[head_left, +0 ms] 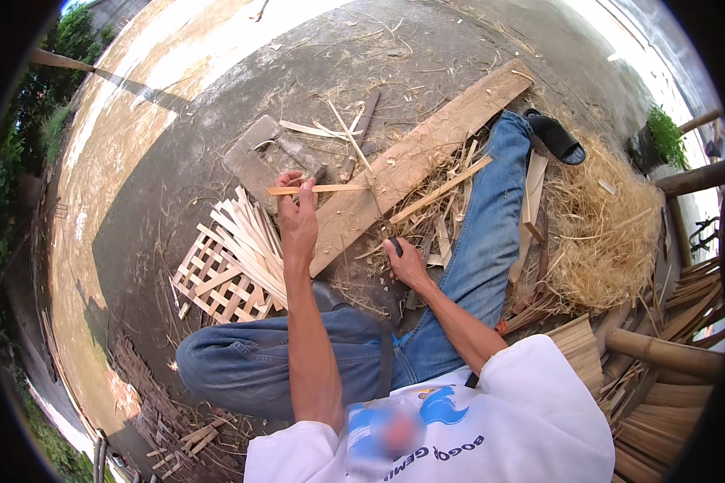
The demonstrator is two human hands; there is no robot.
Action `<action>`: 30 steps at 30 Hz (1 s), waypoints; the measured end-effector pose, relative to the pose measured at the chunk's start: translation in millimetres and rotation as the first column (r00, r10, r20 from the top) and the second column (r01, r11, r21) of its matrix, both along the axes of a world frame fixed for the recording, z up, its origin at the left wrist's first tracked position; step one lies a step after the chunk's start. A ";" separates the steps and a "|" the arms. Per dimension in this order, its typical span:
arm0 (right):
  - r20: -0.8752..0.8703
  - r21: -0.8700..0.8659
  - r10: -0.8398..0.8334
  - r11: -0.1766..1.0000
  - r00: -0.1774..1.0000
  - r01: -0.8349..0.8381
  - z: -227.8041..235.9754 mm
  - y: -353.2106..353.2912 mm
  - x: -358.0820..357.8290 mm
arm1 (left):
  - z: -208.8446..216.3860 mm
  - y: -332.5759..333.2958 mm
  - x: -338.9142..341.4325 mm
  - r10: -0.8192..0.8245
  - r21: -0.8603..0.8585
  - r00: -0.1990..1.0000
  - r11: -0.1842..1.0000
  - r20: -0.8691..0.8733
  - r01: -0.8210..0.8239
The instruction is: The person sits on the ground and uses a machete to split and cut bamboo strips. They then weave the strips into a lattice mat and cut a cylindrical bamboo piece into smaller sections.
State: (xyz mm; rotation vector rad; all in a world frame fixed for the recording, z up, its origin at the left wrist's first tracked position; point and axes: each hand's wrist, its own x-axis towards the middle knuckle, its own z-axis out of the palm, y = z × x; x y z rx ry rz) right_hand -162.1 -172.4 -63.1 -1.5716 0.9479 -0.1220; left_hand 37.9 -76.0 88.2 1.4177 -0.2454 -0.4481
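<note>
A thin bamboo strip (340,187) is pinched in the fingers of my left hand (298,200), running out to the right over a long wooden board (431,149). My right hand (408,263) is closed round the dark handle of a knife (395,246). Its narrow blade points up and away across the board, and the strip's right end meets it near the tip. Whether the edge cuts into the strip is too small to tell. Below my left hand, many pale cut strips (246,233) lie fanned out over a woven bamboo lattice (209,278).
Left of the board sits a grey stone block (254,149). Loose strips (322,129) and a dark bar (362,133) lie beyond it. A large heap of shavings (604,241) is at the right, beside my sandalled foot (556,137). Bamboo poles (660,354) stand at the lower right.
</note>
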 end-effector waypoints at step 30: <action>0.032 0.061 -0.048 0.997 0.998 0.046 11.3 1.6 -9.4 | -19.3 -4.3 8.7 0.069 0.042 0.992 0.996 0.109 -0.074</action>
